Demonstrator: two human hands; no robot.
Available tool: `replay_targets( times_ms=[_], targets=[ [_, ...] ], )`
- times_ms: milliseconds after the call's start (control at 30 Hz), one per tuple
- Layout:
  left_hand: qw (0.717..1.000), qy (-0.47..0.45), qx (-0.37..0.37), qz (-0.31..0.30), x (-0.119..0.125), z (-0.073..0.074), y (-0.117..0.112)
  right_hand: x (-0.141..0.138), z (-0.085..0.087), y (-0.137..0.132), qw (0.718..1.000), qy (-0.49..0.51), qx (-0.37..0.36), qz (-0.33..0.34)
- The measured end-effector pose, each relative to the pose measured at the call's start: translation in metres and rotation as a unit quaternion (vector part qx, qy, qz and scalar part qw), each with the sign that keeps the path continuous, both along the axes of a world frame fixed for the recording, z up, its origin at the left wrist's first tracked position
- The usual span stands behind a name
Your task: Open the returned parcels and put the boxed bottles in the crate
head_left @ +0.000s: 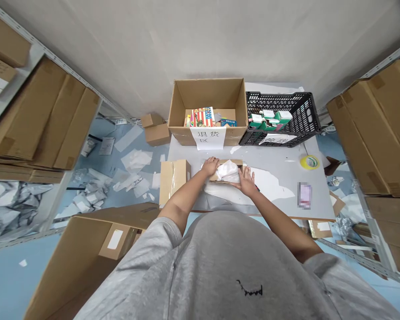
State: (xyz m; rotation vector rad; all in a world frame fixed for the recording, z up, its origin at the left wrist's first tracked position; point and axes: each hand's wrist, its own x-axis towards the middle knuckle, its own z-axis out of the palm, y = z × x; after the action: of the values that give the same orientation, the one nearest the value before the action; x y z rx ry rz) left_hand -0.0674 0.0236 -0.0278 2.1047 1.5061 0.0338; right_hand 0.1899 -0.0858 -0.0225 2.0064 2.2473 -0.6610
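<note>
A small open cardboard box (pixel 216 177) rests on the table in front of me, with a white plastic-wrapped item (pixel 228 170) inside it. My left hand (pixel 210 166) grips the box at its far left corner. On the box's right side lies my right hand (pixel 247 181), its thumb at the near edge and its fingers along the end; the two hands hold the box between them. White paper sheets (pixel 273 184) lie beneath and to the right. What is under the white wrapping is hidden.
A large carton (pixel 206 93) with books and a black crate (pixel 303 116) with green-and-white boxes stand behind. A taped carton (pixel 171 180) is at left, yellow tape (pixel 309 162) and a blurred pink item (pixel 305 195) at right. Shelves flank me; a big open carton (pixel 63 262) stands lower left.
</note>
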Motion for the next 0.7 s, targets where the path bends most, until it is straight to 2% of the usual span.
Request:
replay_targets(
  times_ms=[67, 167, 233, 333, 433, 567, 700],
  targets=[
    [0.999, -0.026, 0.046, -0.002, -0.004, 0.005, -0.006, 0.006, 0.003, 0.005, 0.999, 0.003, -0.006, 0.033],
    [0.993, -0.057, 0.09, -0.04, -0.017, 0.014, -0.017, 0.015, 0.005, 0.012, 0.997, 0.005, 0.012, 0.078],
    [0.991, -0.062, 0.093, -0.075, -0.026, 0.019, -0.026, 0.017, 0.004, 0.015, 0.995, 0.013, 0.024, 0.099],
    [0.988, -0.05, 0.058, -0.136, -0.033, 0.022, -0.039, 0.016, 0.003, 0.019, 0.992, 0.026, 0.028, 0.122],
    [0.984, -0.022, 0.038, -0.175, -0.033, 0.016, -0.048, 0.014, -0.001, 0.021, 0.99, 0.025, 0.016, 0.136],
    [0.982, 0.009, 0.067, -0.179, -0.028, 0.005, -0.051, 0.012, -0.01, 0.019, 0.989, 0.012, 0.018, 0.145],
    [0.979, 0.027, 0.095, -0.18, -0.025, -0.007, -0.061, 0.013, -0.022, 0.009, 0.984, -0.002, 0.057, 0.168]
  ],
)
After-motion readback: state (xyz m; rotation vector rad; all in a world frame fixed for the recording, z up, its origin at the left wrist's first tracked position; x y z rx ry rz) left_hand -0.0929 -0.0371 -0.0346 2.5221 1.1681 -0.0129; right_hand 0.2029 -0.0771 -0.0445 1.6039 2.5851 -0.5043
